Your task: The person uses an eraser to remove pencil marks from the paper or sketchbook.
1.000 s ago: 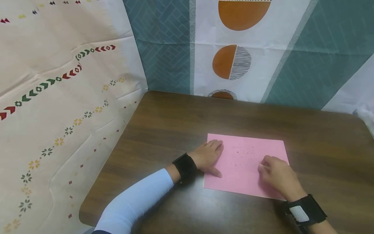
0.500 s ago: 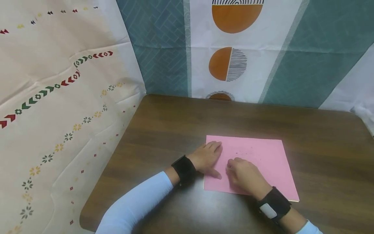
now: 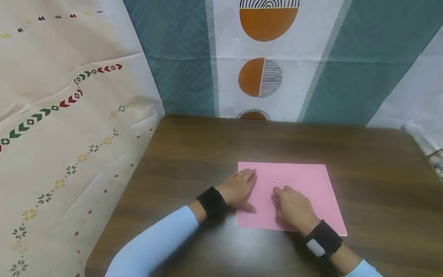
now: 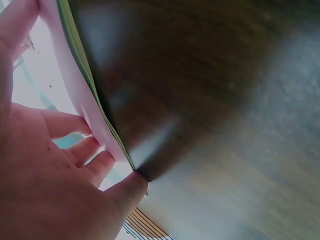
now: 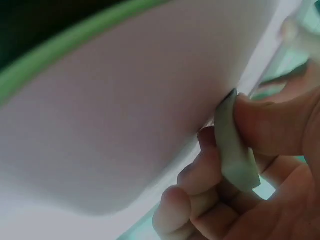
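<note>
A pink sheet of paper (image 3: 311,181) lies on the brown table, a few dark specks (image 3: 277,182) scattered near its middle. My left hand (image 3: 238,190) rests flat on the sheet's left edge, its fingers and thumb spread. Near the centre of the paper, my right hand (image 3: 295,207) pinches a small whitish eraser (image 5: 232,145) between thumb and curled fingers. In the right wrist view the eraser's dark tip is right at the paper's surface. Thin yellow-green layers (image 4: 95,95) show under the pink sheet at its edge in the left wrist view.
The wooden table (image 3: 194,150) extends around the paper on all sides. A patterned cream cloth (image 3: 69,154) hangs along its left side. Behind the far edge hangs a teal and white cloth (image 3: 311,77) with orange shapes.
My right hand has moved left over the paper, from its right part to near the middle, and stays about there in the last half second. My left hand keeps its place on the sheet.
</note>
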The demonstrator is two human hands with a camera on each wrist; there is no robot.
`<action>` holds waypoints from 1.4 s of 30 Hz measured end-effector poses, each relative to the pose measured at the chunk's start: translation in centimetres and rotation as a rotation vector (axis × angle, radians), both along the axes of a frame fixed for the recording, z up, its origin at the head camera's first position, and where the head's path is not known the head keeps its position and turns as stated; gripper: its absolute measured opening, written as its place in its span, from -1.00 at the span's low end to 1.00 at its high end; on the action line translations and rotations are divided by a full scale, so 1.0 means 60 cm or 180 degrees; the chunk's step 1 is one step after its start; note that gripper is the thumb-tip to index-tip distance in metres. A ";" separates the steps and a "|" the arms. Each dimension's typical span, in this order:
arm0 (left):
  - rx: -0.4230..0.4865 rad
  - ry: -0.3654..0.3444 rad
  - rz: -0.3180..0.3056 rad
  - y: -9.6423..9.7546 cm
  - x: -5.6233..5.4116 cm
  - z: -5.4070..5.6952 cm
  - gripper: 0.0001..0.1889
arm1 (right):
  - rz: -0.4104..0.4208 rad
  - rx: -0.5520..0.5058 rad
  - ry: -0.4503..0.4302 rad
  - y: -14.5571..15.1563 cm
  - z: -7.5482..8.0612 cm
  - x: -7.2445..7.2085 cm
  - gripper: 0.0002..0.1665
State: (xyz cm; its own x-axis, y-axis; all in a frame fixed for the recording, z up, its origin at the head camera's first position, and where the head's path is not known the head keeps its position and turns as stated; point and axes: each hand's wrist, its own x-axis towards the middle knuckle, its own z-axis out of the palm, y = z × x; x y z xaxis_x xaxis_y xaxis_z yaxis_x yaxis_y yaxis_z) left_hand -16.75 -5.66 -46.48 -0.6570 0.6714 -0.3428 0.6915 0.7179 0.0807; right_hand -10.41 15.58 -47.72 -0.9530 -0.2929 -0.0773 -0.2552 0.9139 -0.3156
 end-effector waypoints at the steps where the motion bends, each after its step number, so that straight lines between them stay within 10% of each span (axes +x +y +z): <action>1: -0.0014 -0.0018 0.0018 -0.003 0.001 -0.001 0.18 | -0.0084 0.0016 -0.0042 0.016 0.000 0.002 -0.80; 10: -0.0012 0.0007 -0.0001 -0.012 0.003 -0.006 0.17 | -0.0456 0.0044 -0.0174 0.111 0.004 0.020 -0.79; 31: 0.0046 -0.0006 0.0003 -0.012 0.004 0.000 0.18 | -0.0481 -0.0053 -0.0084 0.109 0.007 0.021 -0.84; 42: -0.0009 0.0144 -0.0075 -0.011 0.009 0.000 0.17 | -0.0238 -0.0263 -0.0007 0.085 0.054 -0.003 -0.85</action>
State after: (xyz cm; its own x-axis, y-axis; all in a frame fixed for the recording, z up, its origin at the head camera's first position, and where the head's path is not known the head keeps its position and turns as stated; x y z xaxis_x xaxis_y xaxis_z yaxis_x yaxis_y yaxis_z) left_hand -16.18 -6.35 -46.48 -0.6558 0.6860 -0.3152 0.7112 0.7015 0.0470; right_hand -10.57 20.67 -44.45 -0.9723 -0.2265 -0.0580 -0.1866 0.9012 -0.3911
